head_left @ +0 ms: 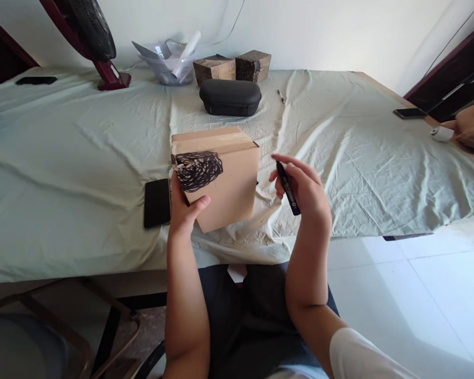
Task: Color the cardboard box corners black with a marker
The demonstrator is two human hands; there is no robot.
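Your left hand (185, 208) fingers wrap the brown cardboard box with black scribble (217, 176), tipped up on the tabletop (82, 158), and your right hand (304, 187) fingers pinch the black marker pen (287, 188), so a loose hold could let the box slip and the ink smear.

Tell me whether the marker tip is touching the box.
Apart. The head view shows the marker, held in the right hand, with cloth visible between its tip and the box, which the left hand holds.

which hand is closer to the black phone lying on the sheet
Left. The left hand grips the cardboard box right beside the black phone; the right hand, holding a marker, is beyond the box.
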